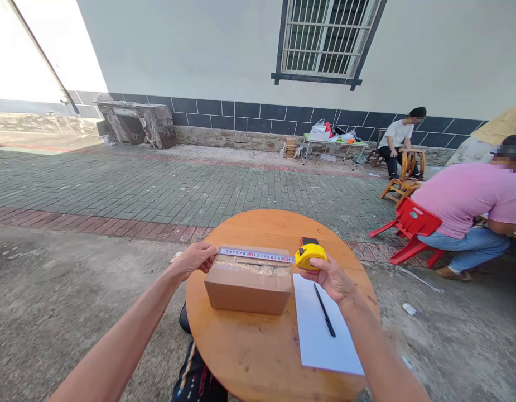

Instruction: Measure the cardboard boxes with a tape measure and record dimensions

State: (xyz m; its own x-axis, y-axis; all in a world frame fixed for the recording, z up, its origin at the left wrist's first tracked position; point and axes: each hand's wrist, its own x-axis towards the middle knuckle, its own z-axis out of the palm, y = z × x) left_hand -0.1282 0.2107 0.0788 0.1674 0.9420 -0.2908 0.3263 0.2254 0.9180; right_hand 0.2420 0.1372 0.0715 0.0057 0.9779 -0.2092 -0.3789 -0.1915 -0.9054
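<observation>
A taped brown cardboard box (249, 283) sits on a round wooden table (258, 352). A tape blade (255, 255) is stretched along the box's far top edge. My left hand (197, 259) pinches the blade's free end at the box's left corner. My right hand (332, 277) grips the yellow tape measure case (310, 256) at the box's right corner. A white sheet of paper (324, 329) lies to the right of the box, with a black pen (324, 310) resting on it.
A person in a pink shirt sits on a red plastic chair (410, 223) at the right. Farther back another person sits by wooden chairs (402, 178) and a small green table (335, 142). Brick paving and a white wall lie beyond.
</observation>
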